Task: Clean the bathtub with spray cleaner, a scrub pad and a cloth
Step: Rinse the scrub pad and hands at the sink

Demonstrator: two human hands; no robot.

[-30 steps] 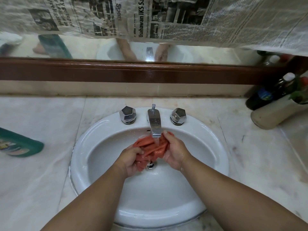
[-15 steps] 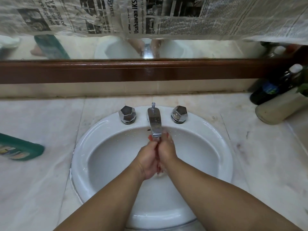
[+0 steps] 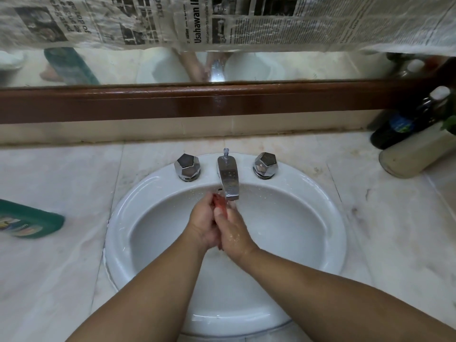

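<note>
Both my hands are pressed together over the white sink basin (image 3: 308,218), just below the chrome spout (image 3: 229,180). My left hand (image 3: 203,223) and my right hand (image 3: 233,230) squeeze a red cloth (image 3: 219,203) between them. Only a small red bit of the cloth shows at my fingertips; the remainder is hidden inside my palms. Water drops cover my right hand and the spout.
Two chrome tap knobs (image 3: 187,166) (image 3: 265,165) flank the spout. A green bottle (image 3: 29,222) lies on the marble counter at the left. A dark bottle (image 3: 404,124) and a cream bottle (image 3: 417,151) stand at the right. Behind runs a brown-framed mirror (image 3: 222,67) partly covered with newspaper.
One second ago the red cloth was spread out between my hands under the spout. My hands have since closed together around it, bunching it up until it is almost hidden.
</note>
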